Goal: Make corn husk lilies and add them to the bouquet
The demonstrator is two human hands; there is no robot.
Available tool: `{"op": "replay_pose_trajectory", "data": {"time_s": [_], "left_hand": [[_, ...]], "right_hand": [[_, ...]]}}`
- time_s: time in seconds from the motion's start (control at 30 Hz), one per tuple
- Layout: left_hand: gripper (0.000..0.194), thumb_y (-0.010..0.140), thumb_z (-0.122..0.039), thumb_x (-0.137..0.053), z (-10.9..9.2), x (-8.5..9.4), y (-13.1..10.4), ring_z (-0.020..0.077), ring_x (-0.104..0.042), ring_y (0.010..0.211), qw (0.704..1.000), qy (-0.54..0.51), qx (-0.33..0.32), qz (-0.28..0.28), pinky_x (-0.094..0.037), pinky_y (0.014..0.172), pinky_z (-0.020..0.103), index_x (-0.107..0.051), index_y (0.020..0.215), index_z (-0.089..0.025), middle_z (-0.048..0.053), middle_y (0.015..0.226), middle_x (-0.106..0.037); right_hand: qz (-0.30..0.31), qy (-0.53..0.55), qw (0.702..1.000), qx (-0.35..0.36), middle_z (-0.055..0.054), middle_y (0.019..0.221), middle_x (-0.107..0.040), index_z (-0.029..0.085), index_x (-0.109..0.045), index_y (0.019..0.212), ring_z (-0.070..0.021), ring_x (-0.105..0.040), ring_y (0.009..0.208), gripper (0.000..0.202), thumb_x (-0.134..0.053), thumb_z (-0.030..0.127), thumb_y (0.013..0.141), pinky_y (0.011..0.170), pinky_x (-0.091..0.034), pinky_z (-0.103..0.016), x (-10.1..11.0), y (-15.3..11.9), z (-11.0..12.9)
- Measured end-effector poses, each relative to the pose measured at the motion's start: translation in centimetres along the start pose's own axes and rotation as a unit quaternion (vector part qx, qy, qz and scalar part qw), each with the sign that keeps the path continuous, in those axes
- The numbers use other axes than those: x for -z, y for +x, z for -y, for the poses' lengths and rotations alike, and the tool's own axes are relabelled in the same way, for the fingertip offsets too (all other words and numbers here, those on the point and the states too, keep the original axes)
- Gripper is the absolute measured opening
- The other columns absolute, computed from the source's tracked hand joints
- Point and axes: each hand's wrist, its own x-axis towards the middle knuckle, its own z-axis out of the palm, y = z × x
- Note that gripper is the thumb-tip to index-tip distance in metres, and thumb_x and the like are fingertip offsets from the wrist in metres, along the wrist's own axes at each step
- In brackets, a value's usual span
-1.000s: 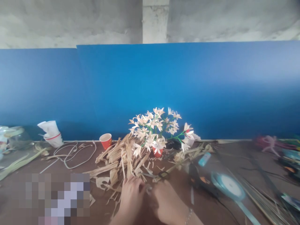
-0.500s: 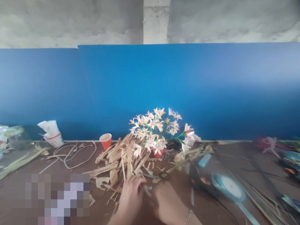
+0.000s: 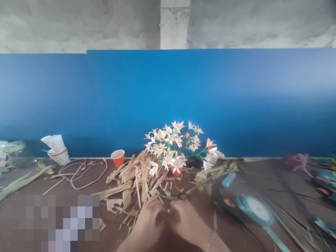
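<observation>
My left hand [image 3: 152, 217] and my right hand [image 3: 183, 217] are close together over the brown table, fingers curled inward. A tiny pale piece shows between their fingertips, too small to identify. Just beyond my fingers lie scissors [image 3: 182, 196], partly covered by my right hand. Dried husks [image 3: 143, 178] are heaped beyond my left hand. Behind them, pale husk-like flowers [image 3: 170, 140] on green stems stand in a red cup [image 3: 176, 170].
A red paper cup [image 3: 118, 158], a white cable [image 3: 76, 178] and a white cup with paper [image 3: 60, 155] stand or lie left. At right are a light-blue ribbon roll [image 3: 256, 210], a dark tool [image 3: 223, 203] and thin stalks [image 3: 296, 224]. A blue panel [image 3: 168, 94] rises behind.
My right hand has moved slightly up and left, its fingers now close to those of my left hand. My left hand has turned a little inward.
</observation>
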Motion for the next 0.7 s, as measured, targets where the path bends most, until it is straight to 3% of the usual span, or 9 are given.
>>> {"op": "replay_pose_trajectory", "data": {"time_s": [0.2, 0.33, 0.47, 0.57, 0.7], "left_hand": [[0.014, 0.079, -0.013, -0.049, -0.1, 0.4, 0.2, 0.0192, -0.056, 0.076, 0.998, 0.034, 0.054, -0.019, -0.04, 0.074, 0.035, -0.055, 0.068, -0.019, 0.002, 0.074, -0.062], [0.017, 0.082, -0.016, -0.047, 0.0, 0.5, 0.3, 0.0185, -0.056, 0.074, 0.997, 0.015, 0.065, -0.036, -0.04, 0.072, 0.033, -0.054, 0.067, -0.02, 0.002, 0.072, -0.06], [0.016, 0.079, -0.009, -0.047, 0.4, 0.5, 0.2, 0.0197, -0.056, 0.083, 0.997, -0.038, 0.037, -0.05, -0.042, 0.077, 0.034, -0.058, 0.08, -0.02, 0.004, 0.083, -0.063], [0.027, 0.074, -0.003, -0.049, 0.7, 0.5, 0.0, 0.0203, -0.055, 0.092, 0.997, -0.039, -0.001, -0.068, -0.041, 0.082, 0.035, -0.058, 0.092, -0.021, 0.006, 0.093, -0.063], [0.012, 0.077, -0.012, -0.055, 0.7, 0.4, 0.0, 0.0199, -0.056, 0.085, 0.998, 0.008, -0.031, -0.061, -0.042, 0.077, 0.034, -0.061, 0.08, -0.022, 0.004, 0.085, -0.064]], "right_hand": [[-0.038, 0.08, 0.996, -0.008, 0.0, 0.068, -0.059, 0.018, -0.056, 0.067, -0.0153, -0.054, 0.069, 0.007, -0.054, 0.011, 0.067, 0.067, -0.038, -0.026, 1.2, 0.0, 0.9], [-0.024, 0.166, 0.985, -0.028, 0.0, 0.068, -0.059, 0.018, -0.055, 0.064, -0.0146, -0.054, 0.069, 0.01, -0.051, 0.015, 0.073, 0.066, -0.039, -0.025, 1.4, 0.2, 0.9], [0.004, 0.286, 0.952, -0.111, 0.002, 0.061, -0.056, 0.017, -0.054, 0.064, -0.0134, -0.051, 0.062, 0.013, -0.047, 0.018, 0.074, 0.058, -0.039, -0.022, 0.9, 0.5, 0.6], [0.01, 0.332, 0.933, -0.14, 0.003, 0.055, -0.05, 0.017, -0.051, 0.059, -0.0117, -0.047, 0.056, 0.015, -0.045, 0.018, 0.073, 0.053, -0.037, -0.021, 0.5, 0.7, 0.3], [0.021, 0.337, 0.93, -0.146, 0.003, 0.053, -0.047, 0.017, -0.048, 0.053, -0.0106, -0.044, 0.054, 0.017, -0.045, 0.017, 0.07, 0.051, -0.035, -0.02, 0.5, 0.9, 0.5]]}}
